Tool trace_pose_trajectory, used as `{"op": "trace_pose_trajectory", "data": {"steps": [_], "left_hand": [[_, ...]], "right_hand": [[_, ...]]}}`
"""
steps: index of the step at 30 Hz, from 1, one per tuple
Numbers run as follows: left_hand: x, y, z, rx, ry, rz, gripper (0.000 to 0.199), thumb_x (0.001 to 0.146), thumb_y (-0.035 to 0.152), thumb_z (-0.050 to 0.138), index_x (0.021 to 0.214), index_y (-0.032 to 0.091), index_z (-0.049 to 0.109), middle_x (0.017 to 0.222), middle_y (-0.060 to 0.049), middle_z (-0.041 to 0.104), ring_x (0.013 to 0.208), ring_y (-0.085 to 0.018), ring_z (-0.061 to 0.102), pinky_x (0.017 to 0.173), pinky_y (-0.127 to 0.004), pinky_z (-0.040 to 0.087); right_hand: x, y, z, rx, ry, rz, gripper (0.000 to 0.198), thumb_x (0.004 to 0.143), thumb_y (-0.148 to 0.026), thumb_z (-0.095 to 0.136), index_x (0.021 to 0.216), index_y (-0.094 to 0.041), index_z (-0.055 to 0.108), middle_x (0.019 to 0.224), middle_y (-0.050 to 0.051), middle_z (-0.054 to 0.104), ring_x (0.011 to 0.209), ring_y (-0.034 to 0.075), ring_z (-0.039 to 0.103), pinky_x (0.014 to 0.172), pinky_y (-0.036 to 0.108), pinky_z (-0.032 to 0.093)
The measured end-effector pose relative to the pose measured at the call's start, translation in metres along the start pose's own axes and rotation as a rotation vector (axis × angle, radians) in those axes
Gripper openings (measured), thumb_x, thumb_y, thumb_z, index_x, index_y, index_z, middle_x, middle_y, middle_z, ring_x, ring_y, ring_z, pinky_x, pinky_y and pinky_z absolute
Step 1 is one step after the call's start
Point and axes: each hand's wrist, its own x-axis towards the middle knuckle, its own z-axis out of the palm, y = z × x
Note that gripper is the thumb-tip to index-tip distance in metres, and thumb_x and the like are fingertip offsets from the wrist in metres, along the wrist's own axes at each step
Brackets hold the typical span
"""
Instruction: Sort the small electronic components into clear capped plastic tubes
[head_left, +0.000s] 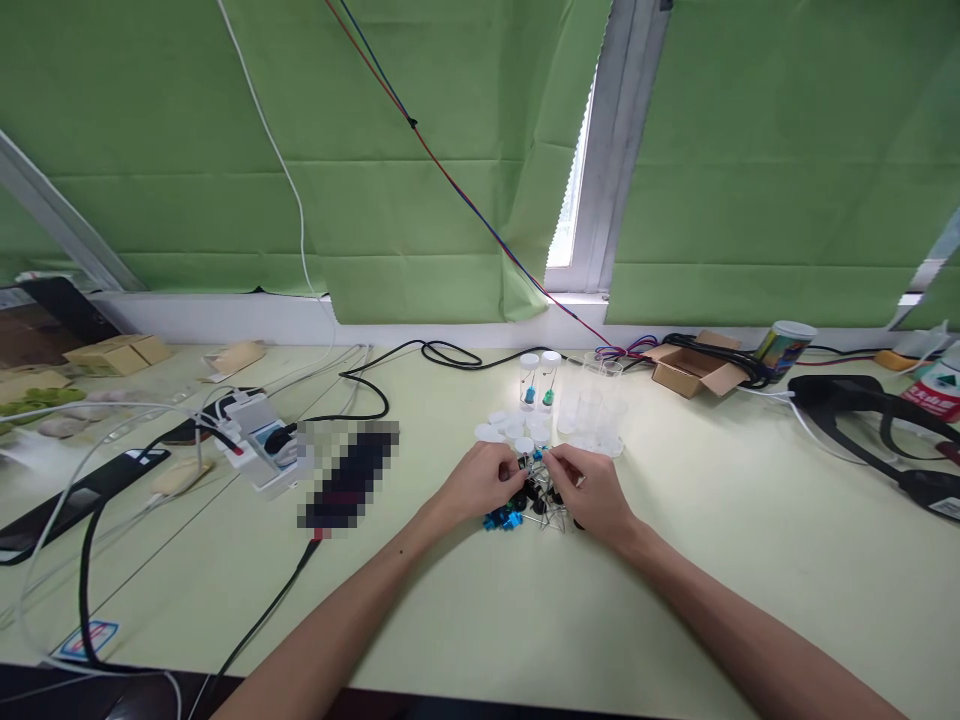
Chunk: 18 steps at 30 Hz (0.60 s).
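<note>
Both hands meet over a small heap of black parts and bent metal wires (553,518). My left hand (480,482) is closed in a pinch at the heap's left side; whatever lies between its fingertips is too small to make out. Across from it, my right hand (595,492) pinches a small blue part (538,455) at its fingertips. Several shiny blue pieces (504,520) lie just below my left hand. Behind the hands are several white round caps (490,433). Two clear capped vials (529,372) stand farther back, one holding a blue-ended wire piece, the other a green-ended one.
Clear empty containers (598,415) stand right of the caps. A pixelated dark device (349,480) with a cable lies to the left, near a white power adapter (262,445). An open cardboard box (690,370), a can (784,350) and black glasses-like gear (862,425) are at right.
</note>
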Motion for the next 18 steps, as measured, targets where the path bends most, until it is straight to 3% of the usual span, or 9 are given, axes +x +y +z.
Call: {"op": "trace_pose_trajectory", "data": {"steps": [10, 15, 18], "left_hand": [[0.0023, -0.0019, 0.0001, -0.091, 0.058, -0.016, 0.031, 0.083, 0.030, 0.054, 0.055, 0.017, 0.048, 0.054, 0.003, 0.050, 0.053, -0.010, 0.039, 0.053, -0.025, 0.031], [0.0026, -0.0046, 0.0012, -0.029, 0.080, -0.020, 0.031, 0.085, 0.030, 0.052, 0.056, 0.017, 0.050, 0.057, 0.001, 0.055, 0.055, -0.011, 0.044, 0.056, -0.026, 0.033], [0.0021, -0.0054, 0.0013, 0.010, 0.072, -0.018, 0.031, 0.086, 0.032, 0.052, 0.058, 0.017, 0.051, 0.061, -0.001, 0.059, 0.057, -0.013, 0.048, 0.056, -0.027, 0.033]], "right_hand": [[0.0005, -0.0018, -0.0013, 0.001, 0.004, 0.014, 0.033, 0.096, -0.033, 0.048, 0.067, -0.018, 0.056, 0.055, -0.003, 0.045, 0.051, 0.011, 0.037, 0.050, 0.025, 0.032], [0.0004, -0.0024, -0.0015, 0.004, 0.041, 0.021, 0.031, 0.096, -0.033, 0.048, 0.071, -0.017, 0.059, 0.056, -0.002, 0.051, 0.050, 0.011, 0.041, 0.050, 0.024, 0.035], [0.0015, -0.0041, -0.0026, 0.019, 0.089, 0.049, 0.025, 0.095, -0.033, 0.048, 0.085, -0.017, 0.063, 0.057, -0.002, 0.054, 0.049, 0.011, 0.043, 0.049, 0.024, 0.038]]}}
